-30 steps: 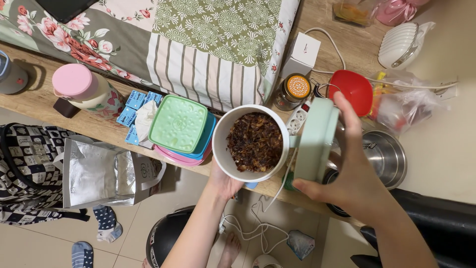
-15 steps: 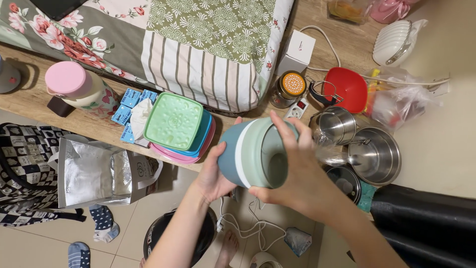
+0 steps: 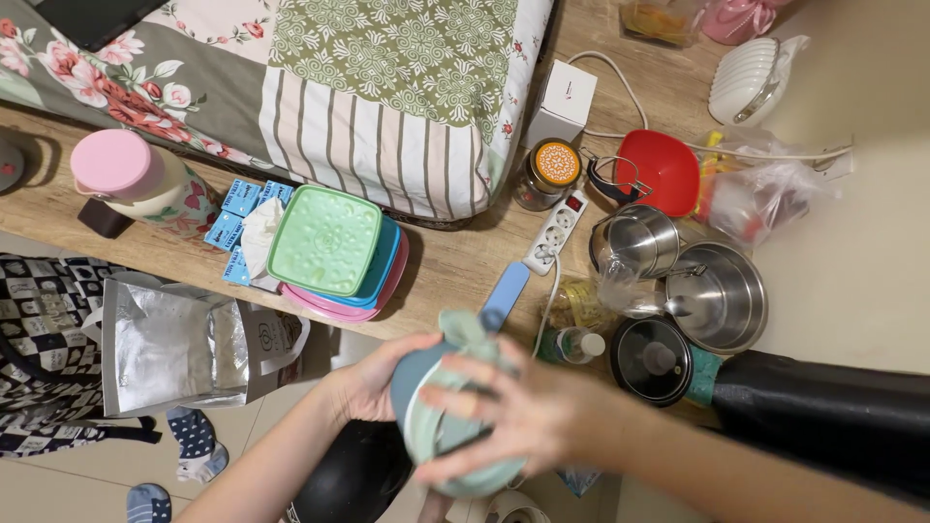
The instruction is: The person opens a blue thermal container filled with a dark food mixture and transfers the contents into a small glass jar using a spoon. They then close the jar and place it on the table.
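Presently, both hands are on a round blue-and-green container (image 3: 441,412) held low in the near centre of the scene, in front of the near edge of the wooden table (image 3: 455,266) and above the tiled floor. The left hand (image 3: 373,378) cups the container's left side, fingers wrapped around the blue body. The right hand (image 3: 513,412) lies over the pale green lid end, fingers spread and pressed against it; the picture is blurred here, so the exact seating of the lid cannot be told.

On the table just beyond the container lies a blue flat handle-shaped item (image 3: 506,295), beside a white power strip (image 3: 554,232). To the left stands a stack of square food boxes (image 3: 334,247) with a green lid on top, and further left a pink-capped flask (image 3: 136,179). Small blue packets (image 3: 232,218) and a tissue lie between the two.

To the right are two steel pots (image 3: 697,286), a dark glass lid (image 3: 651,358), a red bowl (image 3: 664,169) and a jar with an orange patterned cap (image 3: 547,174). A white box (image 3: 562,102) sits far of the jar. A patchwork quilt (image 3: 368,87) covers the far left of the table.

Below the table's left end, a silver foil bag (image 3: 174,344) stands open on the floor.
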